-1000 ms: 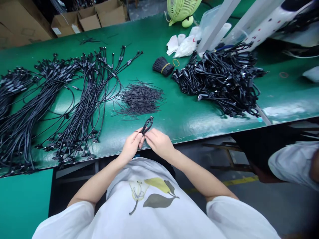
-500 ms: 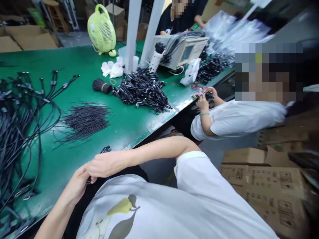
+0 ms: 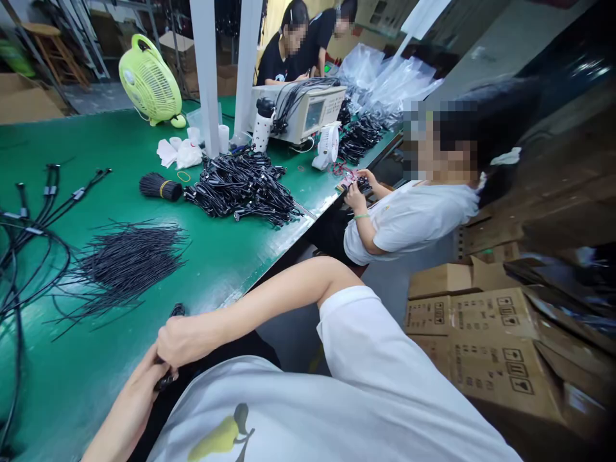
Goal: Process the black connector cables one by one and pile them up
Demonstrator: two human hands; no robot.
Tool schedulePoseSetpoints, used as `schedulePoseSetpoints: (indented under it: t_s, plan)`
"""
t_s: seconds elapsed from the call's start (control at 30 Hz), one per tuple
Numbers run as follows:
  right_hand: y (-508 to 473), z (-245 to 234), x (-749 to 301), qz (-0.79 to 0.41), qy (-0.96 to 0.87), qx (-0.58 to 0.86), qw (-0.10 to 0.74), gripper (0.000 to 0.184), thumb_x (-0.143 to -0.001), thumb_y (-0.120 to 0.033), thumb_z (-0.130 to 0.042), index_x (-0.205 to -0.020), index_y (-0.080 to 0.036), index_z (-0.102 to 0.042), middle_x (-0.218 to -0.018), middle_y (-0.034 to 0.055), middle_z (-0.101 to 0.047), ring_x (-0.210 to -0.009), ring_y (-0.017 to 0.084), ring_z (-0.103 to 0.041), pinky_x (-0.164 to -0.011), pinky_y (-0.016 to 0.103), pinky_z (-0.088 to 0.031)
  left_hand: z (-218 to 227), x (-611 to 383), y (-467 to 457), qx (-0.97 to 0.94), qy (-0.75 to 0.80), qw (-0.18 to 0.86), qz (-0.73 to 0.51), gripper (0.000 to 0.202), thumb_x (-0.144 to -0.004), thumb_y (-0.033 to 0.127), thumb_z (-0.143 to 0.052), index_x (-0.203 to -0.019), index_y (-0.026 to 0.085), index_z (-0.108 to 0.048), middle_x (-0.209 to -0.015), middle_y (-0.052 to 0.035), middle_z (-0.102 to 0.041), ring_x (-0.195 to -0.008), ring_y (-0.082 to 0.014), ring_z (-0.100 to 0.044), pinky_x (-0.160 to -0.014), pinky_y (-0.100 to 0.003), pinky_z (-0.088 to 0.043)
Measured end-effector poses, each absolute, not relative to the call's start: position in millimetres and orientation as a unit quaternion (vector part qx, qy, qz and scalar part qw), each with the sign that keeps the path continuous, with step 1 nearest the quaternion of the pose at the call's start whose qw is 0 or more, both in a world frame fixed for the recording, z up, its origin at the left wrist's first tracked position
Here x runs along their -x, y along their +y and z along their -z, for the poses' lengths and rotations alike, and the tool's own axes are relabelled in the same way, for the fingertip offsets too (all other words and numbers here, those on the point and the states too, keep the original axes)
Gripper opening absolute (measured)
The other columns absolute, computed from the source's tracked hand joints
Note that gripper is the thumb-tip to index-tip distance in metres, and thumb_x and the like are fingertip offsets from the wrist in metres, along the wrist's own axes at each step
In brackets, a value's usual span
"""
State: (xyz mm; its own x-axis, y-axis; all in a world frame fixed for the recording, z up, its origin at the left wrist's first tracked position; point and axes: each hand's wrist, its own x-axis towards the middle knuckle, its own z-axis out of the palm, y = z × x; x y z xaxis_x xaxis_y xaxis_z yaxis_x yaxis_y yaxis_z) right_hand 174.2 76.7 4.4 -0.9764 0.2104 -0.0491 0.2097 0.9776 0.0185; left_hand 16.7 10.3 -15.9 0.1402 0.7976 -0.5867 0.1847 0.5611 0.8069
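My right hand (image 3: pixel 185 341) and my left hand (image 3: pixel 133 398) are close together at the lower left, just off the edge of the green workbench (image 3: pixel 219 260). A short black cable (image 3: pixel 177 310) loops up behind my right hand, and its dark connector (image 3: pixel 166 382) shows between my hands. Both hands grip this cable, though my fingers hide most of it. Nearest to them lies a spread of thin black wires (image 3: pixel 128 269). Farther off are a banded bundle of short wires (image 3: pixel 160 187) and a heap of black connector cables (image 3: pixel 240 189).
Longer black cables (image 3: pixel 29 256) lie at the left. A white test instrument (image 3: pixel 298 112), a green fan (image 3: pixel 149 80) and plastic bags (image 3: pixel 385 74) stand beyond. A co-worker (image 3: pixel 409 221) sits at the bench's right, handling small items. Two people (image 3: pixel 293 45) sit behind. Cardboard boxes (image 3: pixel 471 346) are stacked right.
My view has swung right, bringing in more of the co-worker, the instrument and the boxes. My hands have moved in toward my body at the lower left, still with the cable.
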Motion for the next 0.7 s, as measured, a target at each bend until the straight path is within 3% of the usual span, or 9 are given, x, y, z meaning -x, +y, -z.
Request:
schedulePoseSetpoints:
  t_s: [0.07, 0.17, 0.33, 0.4, 0.5, 0.6, 0.7]
  plan:
    - [81.6, 4.0, -174.8, 0.065, 0.984, -0.167, 0.017, 0.026, -0.096, -0.019, -0.042, -0.079, -0.014, -0.060, -0.083, 0.0091, -0.068, -0.078, 0.020, -0.064, -0.054, 0.029, -0.037, 19.0, -18.5, 16.8, -0.416, 0.632, 0.599, -0.263, 0.033, -0.069, 0.035, -0.065, -0.099, 0.022, -0.067, -0.090, -0.0017, -0.069, -0.093, -0.0223, -0.062, -0.080, -0.028, -0.050]
    - [84.4, 15.0, -174.2, 0.093, 0.954, -0.278, -0.059, 0.023, -0.096, -0.023, -0.039, -0.089, -0.015, -0.060, -0.090, 0.0070, -0.069, -0.080, 0.019, -0.065, -0.055, 0.029, -0.038, 23.9, -19.4, 30.4, -0.358, 0.662, 0.574, -0.324, 0.031, -0.077, 0.042, -0.060, -0.099, 0.023, -0.069, -0.102, -0.0034, -0.071, -0.109, -0.0241, -0.061, -0.089, -0.031, -0.050]
    - [76.6, 17.5, -166.8, 0.089, 0.900, -0.390, -0.173, 0.026, -0.097, -0.024, -0.034, -0.090, -0.017, -0.058, -0.089, 0.0049, -0.067, -0.078, 0.017, -0.062, -0.057, 0.028, -0.036, 19.5, -24.1, 50.3, -0.250, 0.648, 0.585, -0.419, 0.019, -0.083, 0.037, -0.056, -0.090, 0.025, -0.069, -0.097, -0.0001, -0.072, -0.100, -0.0223, -0.065, -0.080, -0.032, -0.055]
    - [75.2, 11.9, -167.6, 0.164, 0.863, -0.434, -0.201, 0.026, -0.098, -0.030, -0.037, -0.088, -0.018, -0.058, -0.091, 0.0029, -0.068, -0.080, 0.015, -0.061, -0.060, 0.026, -0.036, 12.4, -25.2, 54.2, -0.265, 0.611, 0.601, -0.442, 0.019, -0.078, 0.035, -0.064, -0.093, 0.024, -0.070, -0.100, -0.0010, -0.071, -0.103, -0.0226, -0.062, -0.085, -0.032, -0.053]
    - [78.9, 4.8, -177.0, 0.379, 0.779, -0.433, -0.250, 0.029, -0.099, -0.036, -0.042, -0.083, -0.019, -0.060, -0.085, -0.0036, -0.066, -0.079, 0.010, -0.059, -0.066, 0.020, -0.037, 0.9, -20.5, 53.7, -0.351, 0.542, 0.592, -0.482, 0.020, -0.072, 0.034, -0.072, -0.089, 0.024, -0.072, -0.107, -0.0019, -0.066, -0.104, -0.0219, -0.059, -0.092, -0.031, -0.047]
    - [82.9, 3.5, -189.8, 0.515, 0.718, -0.388, -0.262, 0.030, -0.099, -0.035, -0.043, -0.082, -0.017, -0.060, -0.077, -0.0057, -0.062, -0.075, 0.008, -0.056, -0.069, 0.017, -0.037, -8.0, -10.1, 45.9, -0.534, 0.538, 0.470, -0.451, 0.012, -0.074, 0.034, -0.067, -0.081, 0.026, -0.074, -0.107, -0.0029, -0.060, -0.105, -0.0231, -0.053, -0.096, -0.033, -0.042]
    - [77.4, 2.7, -194.6, 0.412, 0.771, -0.404, -0.270, 0.028, -0.098, -0.030, -0.043, -0.079, -0.016, -0.060, -0.079, -0.0026, -0.061, -0.076, 0.010, -0.053, -0.070, 0.020, -0.035, -13.3, -7.7, 34.4, -0.667, 0.552, 0.370, -0.337, 0.017, -0.077, 0.033, -0.060, -0.075, 0.026, -0.075, -0.091, -0.0051, -0.060, -0.100, -0.0242, -0.051, -0.099, -0.037, -0.037]
